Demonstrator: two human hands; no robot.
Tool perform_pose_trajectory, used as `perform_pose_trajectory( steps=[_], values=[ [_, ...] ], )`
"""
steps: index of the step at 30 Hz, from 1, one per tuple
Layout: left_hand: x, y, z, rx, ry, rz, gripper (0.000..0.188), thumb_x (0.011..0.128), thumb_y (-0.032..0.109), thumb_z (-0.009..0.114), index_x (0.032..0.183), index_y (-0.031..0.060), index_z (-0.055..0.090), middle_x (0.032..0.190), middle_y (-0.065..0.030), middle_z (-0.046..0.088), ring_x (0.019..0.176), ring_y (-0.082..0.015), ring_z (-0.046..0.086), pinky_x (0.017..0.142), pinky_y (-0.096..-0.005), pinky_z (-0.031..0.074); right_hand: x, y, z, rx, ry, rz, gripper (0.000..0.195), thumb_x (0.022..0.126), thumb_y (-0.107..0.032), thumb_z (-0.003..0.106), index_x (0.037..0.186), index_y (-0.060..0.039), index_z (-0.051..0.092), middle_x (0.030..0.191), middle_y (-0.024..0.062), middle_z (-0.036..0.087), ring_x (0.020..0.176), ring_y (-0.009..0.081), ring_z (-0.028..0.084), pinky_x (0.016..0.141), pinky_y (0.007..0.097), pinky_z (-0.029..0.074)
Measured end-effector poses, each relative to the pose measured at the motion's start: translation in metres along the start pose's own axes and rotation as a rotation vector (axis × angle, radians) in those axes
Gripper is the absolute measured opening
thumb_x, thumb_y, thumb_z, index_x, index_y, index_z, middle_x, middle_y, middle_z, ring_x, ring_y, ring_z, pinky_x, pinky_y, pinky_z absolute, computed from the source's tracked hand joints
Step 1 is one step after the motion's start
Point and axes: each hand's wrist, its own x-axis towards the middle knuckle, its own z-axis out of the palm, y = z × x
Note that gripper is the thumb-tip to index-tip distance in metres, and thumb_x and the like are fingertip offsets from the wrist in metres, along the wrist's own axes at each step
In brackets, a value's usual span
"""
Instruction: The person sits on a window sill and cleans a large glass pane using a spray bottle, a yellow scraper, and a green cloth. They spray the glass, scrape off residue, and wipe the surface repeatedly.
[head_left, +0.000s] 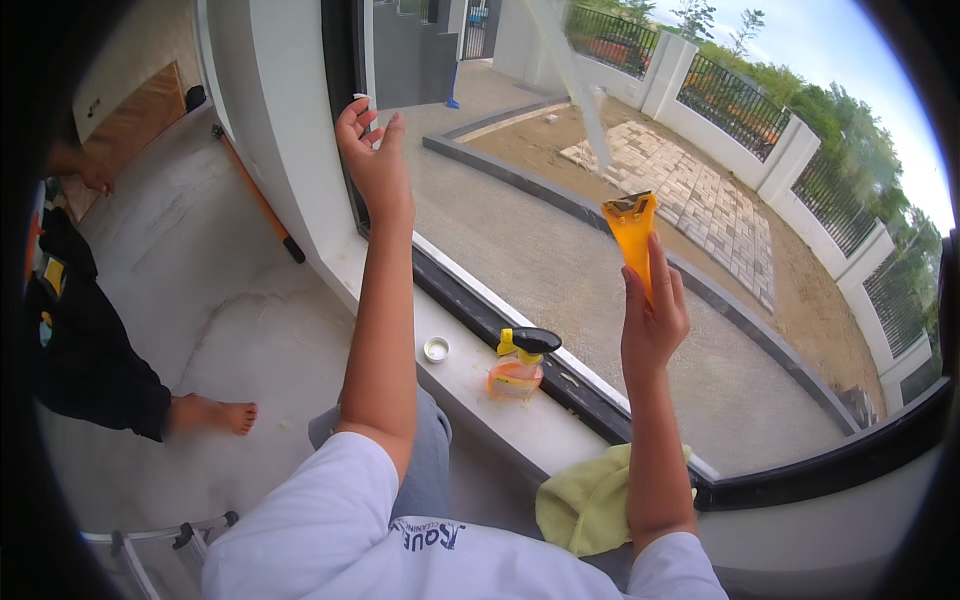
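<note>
My right hand (656, 326) grips the handle of a yellow plastic scraper (631, 229), its dark blade end pointing up in front of the large window pane (517, 259). Whether the blade touches the glass I cannot tell. My left hand (377, 161) is raised near the pane's left side, fingers curled but apart from the thumb, with a small white scrap at one fingertip. Below, on the white sill (457, 401), stand a spray bottle (516, 377) of orange liquid with a black and yellow trigger head and a small round metallic lid or cup (436, 349). A pale streak (581, 86) crosses the glass.
A yellow-green cloth (581, 502) lies by my right forearm. Black window framing (465, 292) borders the pane. At left, another person's dark-clothed leg (97, 360) and bare foot (238, 418) are on the floor. An orange pole (259, 195) leans near the wall; a metal ladder (139, 562) stands lower left.
</note>
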Motion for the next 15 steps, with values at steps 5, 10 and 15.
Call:
perform_pose_trajectory(
  steps=[5,10,15],
  values=[
    [-0.038,-0.016,0.032,0.585,-0.39,0.175,0.073,0.085,0.048,0.063,0.144,0.0219,0.03,0.145,-0.0155,0.031,0.13,-0.031,0.035,0.103,-0.0547,0.029,0.009,-0.006,0.005,0.002,-0.031,0.031,0.049,0.081,-0.011,0.072,0.128,-0.014,0.059,0.083,0.0077,0.065,0.062,0.0104,0.061,0.052,0.0259,0.05],
    [-0.076,-0.038,0.06,0.737,-0.564,0.189,0.096,0.079,0.073,0.047,0.151,0.0279,0.003,0.157,-0.0158,0.002,0.144,-0.0346,0.009,0.102,-0.0713,0.014,0.017,-0.016,0.01,0.002,-0.047,0.055,0.048,0.082,-0.011,0.072,0.128,-0.0136,0.059,0.085,0.0077,0.066,0.065,0.0111,0.063,0.054,0.026,0.052],
    [-0.076,-0.045,0.062,0.706,-0.585,0.197,0.096,0.078,0.076,0.041,0.151,0.0264,0.003,0.157,-0.016,0.001,0.144,-0.037,0.009,0.102,-0.0707,0.016,0.022,-0.017,0.011,-0.059,-0.05,0.039,0.048,0.081,-0.011,0.072,0.128,-0.014,0.06,0.084,0.0071,0.065,0.064,0.0122,0.062,0.055,0.0266,0.05]
  ],
)
